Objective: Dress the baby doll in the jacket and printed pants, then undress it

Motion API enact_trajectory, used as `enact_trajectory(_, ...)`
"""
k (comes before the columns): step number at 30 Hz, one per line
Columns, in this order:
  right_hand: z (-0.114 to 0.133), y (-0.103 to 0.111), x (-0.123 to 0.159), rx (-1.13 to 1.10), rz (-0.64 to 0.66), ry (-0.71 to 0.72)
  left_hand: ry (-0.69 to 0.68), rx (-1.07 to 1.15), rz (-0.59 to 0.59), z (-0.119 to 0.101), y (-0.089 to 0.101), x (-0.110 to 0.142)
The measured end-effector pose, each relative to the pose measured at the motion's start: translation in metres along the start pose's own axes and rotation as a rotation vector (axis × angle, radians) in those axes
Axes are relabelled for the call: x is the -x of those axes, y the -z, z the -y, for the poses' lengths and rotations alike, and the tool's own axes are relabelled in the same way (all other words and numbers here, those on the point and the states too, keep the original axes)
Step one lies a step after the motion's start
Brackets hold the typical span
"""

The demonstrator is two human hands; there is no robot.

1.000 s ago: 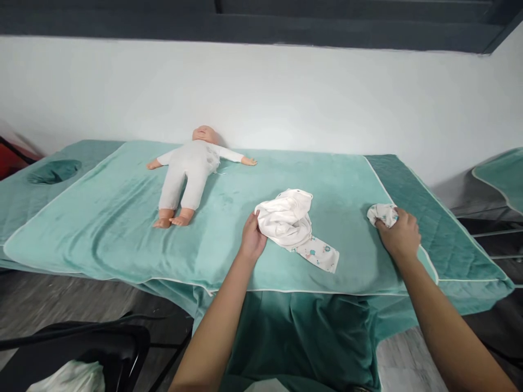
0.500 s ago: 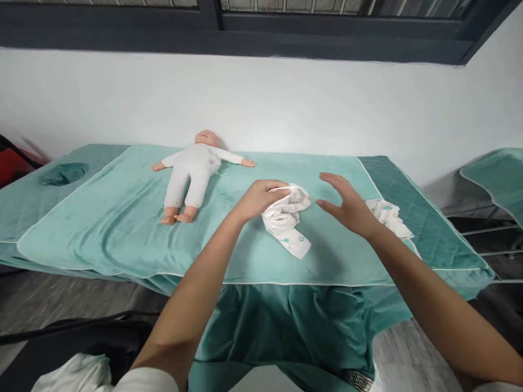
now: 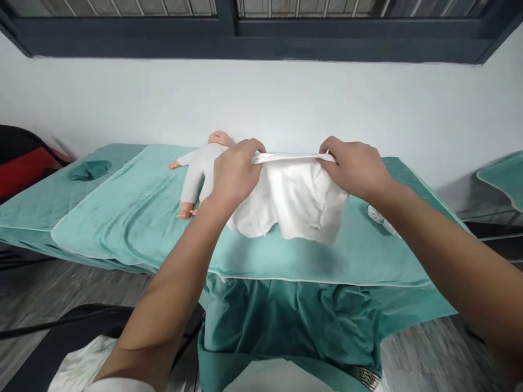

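Stretched between my two hands hangs a pair of white baby pants (image 3: pixel 304 201), held by its waistband above the bed. My left hand (image 3: pixel 238 170) is closed on the left end of the band, and my right hand (image 3: pixel 354 166) pinches the right end. Below the band the cloth falls loose in two leg-like parts, slightly blurred. Behind my left hand a baby doll (image 3: pixel 196 174) in a white suit lies on its back. My hand and forearm cover part of its body and one arm. A second white printed cloth (image 3: pixel 382 219) is partly hidden behind my right forearm.
A teal sheet (image 3: pixel 122 218) covers the massage bed, which has a face hole (image 3: pixel 90 170) at its left end. Behind stands a white wall (image 3: pixel 261 103) under a dark window frame (image 3: pixel 134 38). A black chair (image 3: pixel 49 332) with cloth on it is at lower left.
My right hand has taken hold of the bunched garment, which is now opened out, raised and pulled wide between both hands. My view has shifted slightly left.
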State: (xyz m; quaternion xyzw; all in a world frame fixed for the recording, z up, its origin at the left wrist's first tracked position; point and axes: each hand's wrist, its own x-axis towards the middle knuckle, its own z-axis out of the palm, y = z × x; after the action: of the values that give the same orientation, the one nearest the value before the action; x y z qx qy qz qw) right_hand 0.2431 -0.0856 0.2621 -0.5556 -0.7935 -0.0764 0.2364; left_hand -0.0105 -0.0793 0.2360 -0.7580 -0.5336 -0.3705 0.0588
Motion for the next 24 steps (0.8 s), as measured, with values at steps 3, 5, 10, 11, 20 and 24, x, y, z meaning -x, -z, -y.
enact_trajectory(3, 0.008, -0.007, 0.007, -0.085, 0.036, 0.081, -0.044, 0.048, -0.023, -0.002, -0.005, 0.003)
enact_trajectory(5, 0.015, -0.013, 0.009, -0.182, 0.066, 0.107, -0.085, 0.072, -0.002, -0.007, -0.007, 0.004)
enact_trajectory(10, 0.012, -0.016, 0.008, -0.073, 0.118, -0.061, -0.041, -0.033, 0.057, -0.006, -0.007, 0.006)
enact_trajectory(11, 0.008, -0.015, 0.008, -0.021, 0.122, -0.091, -0.018, -0.064, 0.062, -0.003, -0.007, 0.007)
enact_trajectory(20, -0.033, -0.010, 0.032, 0.057, 0.071, -0.096, 0.136, 0.046, 0.084, 0.032, -0.010, 0.020)
enact_trajectory(24, -0.053, -0.006, 0.046, 0.002, 0.128, -0.150, 0.227, 0.046, 0.193, 0.045, 0.001, 0.026)
